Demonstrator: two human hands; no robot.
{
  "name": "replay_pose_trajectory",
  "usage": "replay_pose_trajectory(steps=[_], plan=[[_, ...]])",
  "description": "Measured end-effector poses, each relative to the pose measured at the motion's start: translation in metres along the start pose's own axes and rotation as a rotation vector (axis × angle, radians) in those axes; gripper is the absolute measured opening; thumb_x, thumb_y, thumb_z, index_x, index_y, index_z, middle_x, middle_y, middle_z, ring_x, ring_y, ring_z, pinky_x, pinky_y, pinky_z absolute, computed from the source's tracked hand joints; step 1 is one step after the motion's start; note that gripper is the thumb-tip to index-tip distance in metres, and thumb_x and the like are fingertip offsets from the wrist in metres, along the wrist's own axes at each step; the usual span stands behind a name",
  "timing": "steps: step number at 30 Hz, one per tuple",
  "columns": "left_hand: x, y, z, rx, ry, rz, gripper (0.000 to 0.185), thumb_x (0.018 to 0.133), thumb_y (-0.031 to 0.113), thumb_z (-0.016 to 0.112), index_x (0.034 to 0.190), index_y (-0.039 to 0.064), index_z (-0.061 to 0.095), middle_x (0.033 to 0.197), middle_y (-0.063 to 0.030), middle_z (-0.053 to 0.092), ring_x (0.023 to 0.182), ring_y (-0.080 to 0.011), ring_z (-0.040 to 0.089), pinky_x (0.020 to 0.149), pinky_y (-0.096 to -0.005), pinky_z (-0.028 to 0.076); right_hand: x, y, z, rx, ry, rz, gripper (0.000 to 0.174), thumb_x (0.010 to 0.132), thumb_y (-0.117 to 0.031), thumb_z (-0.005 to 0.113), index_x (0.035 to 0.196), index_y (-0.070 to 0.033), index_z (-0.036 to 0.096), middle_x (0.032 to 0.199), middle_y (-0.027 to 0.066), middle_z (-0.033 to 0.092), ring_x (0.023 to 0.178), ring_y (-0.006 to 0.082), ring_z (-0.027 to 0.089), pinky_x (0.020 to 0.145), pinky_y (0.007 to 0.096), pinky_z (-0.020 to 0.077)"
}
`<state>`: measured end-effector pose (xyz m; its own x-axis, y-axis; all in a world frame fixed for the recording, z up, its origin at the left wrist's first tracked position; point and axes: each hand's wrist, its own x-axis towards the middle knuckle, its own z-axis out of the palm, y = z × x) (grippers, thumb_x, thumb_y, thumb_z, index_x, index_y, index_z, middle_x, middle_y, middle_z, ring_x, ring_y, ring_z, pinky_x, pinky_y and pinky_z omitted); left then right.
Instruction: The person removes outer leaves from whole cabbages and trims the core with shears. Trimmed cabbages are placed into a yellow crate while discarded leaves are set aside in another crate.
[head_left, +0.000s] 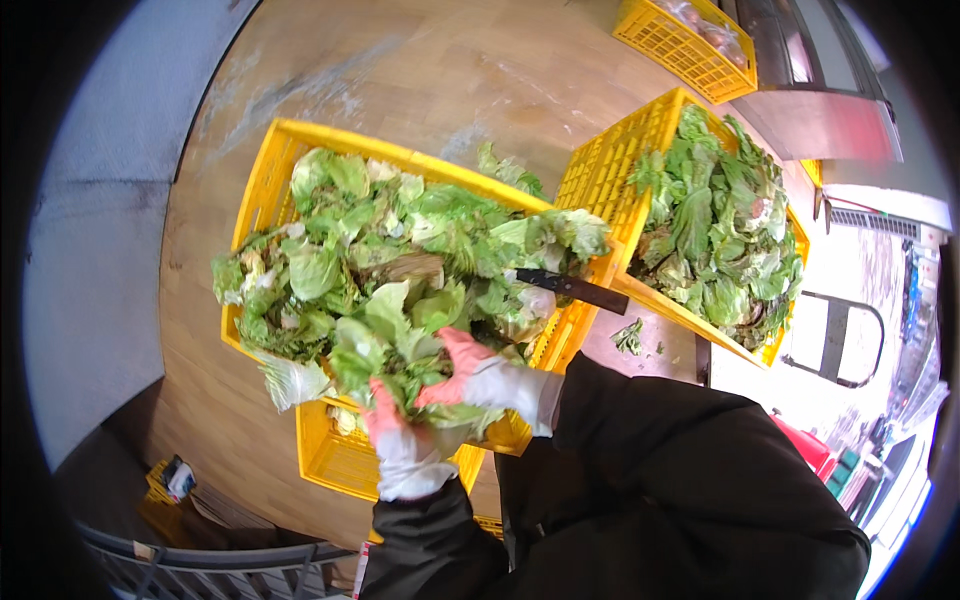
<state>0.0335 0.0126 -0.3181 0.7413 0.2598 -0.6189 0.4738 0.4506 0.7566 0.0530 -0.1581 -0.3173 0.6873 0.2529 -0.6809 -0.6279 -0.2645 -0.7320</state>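
Note:
A head of leafy green lettuce (394, 356) is gripped between my gloved hands, its leaves spread over the near edge of a heaped yellow plastic crate (397, 154). My left hand (401, 442), in a white glove with a pink palm, supports it from below left. On its right side, the pink fingers of my right hand (480, 375) are spread against the leaves. Loose lettuce leaves (450, 217) fill the crate past its rim. A knife with a dark handle (574, 289) lies across the crate's right end; leaves beside it may hide part of it.
To the right, a tilted yellow crate (615, 172) holds more lettuce leaves (720, 225). Below my hands sits another yellow crate (337, 454). A crate with bagged produce (682, 52) stands at the back right. Leaf scraps (628, 337) lie on the floor (202, 420).

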Motion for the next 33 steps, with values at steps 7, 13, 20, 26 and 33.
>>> replay_pose_trajectory(steps=[7, 13, 20, 26, 33], plan=[[-0.083, 0.102, 0.067, 1.529, -0.293, 1.19, 0.041, 0.091, 0.011, 0.063, 0.13, 0.001, 0.058, 0.122, -0.0183, 0.065, 0.1, -0.0312, 0.064, 0.084, -0.0421, 0.052, -0.066, -0.06, -0.034, 0.194, 0.1, -0.201, 0.097, 0.058, -0.046, 0.09, 0.131, 0.003, 0.048, 0.114, 0.021, 0.052, 0.109, 0.0323, 0.054, 0.096, 0.0375, 0.0455], [-0.14, 0.047, 0.203, 0.286, -0.309, 0.052, 0.053, 0.089, 0.015, 0.065, 0.138, 0.005, 0.047, 0.13, -0.0149, 0.059, 0.112, -0.03, 0.058, 0.093, -0.0408, 0.05, -0.172, -0.009, -0.153, 0.099, 0.467, -0.265, 0.091, 0.057, -0.051, 0.09, 0.129, -0.007, 0.056, 0.128, 0.0163, 0.057, 0.116, 0.0292, 0.057, 0.102, 0.0345, 0.0455], [-0.211, -0.114, 0.351, -0.351, -1.133, -0.522, 0.05, 0.1, 0.007, 0.055, 0.146, 0.007, 0.037, 0.128, -0.0092, 0.056, 0.112, -0.0193, 0.056, 0.098, -0.0277, 0.045, -0.283, 0.136, -0.283, -0.309, 1.026, 0.209, 0.098, 0.063, -0.046, 0.086, 0.143, -0.01, 0.042, 0.148, 0.0202, 0.032, 0.13, 0.0415, 0.042, 0.104, 0.0482, 0.0401], [-0.128, -0.244, 0.357, 0.855, -1.129, 0.332, 0.054, 0.081, 0.015, 0.065, 0.13, -0.001, 0.049, 0.116, -0.0207, 0.061, 0.098, -0.037, 0.061, 0.089, -0.0401, 0.05, -0.248, 0.196, -0.326, -0.627, 1.004, 0.602, 0.103, 0.068, -0.042, 0.082, 0.154, -0.018, 0.031, 0.163, 0.0214, 0.01, 0.141, 0.0512, 0.03, 0.106, 0.0575, 0.0367], [-0.135, -0.202, 0.306, 1.187, -0.906, 0.44, 0.076, 0.075, 0.025, 0.074, 0.136, -0.01, 0.044, 0.12, -0.0326, 0.055, 0.112, -0.0474, 0.055, 0.101, -0.0479, 0.044, -0.237, 0.166, -0.338, -0.553, 0.894, 0.793, 0.094, 0.071, -0.044, 0.077, 0.154, -0.034, 0.033, 0.166, 0.0121, 0.011, 0.147, 0.0481, 0.02, 0.111, 0.0534, 0.0333]])
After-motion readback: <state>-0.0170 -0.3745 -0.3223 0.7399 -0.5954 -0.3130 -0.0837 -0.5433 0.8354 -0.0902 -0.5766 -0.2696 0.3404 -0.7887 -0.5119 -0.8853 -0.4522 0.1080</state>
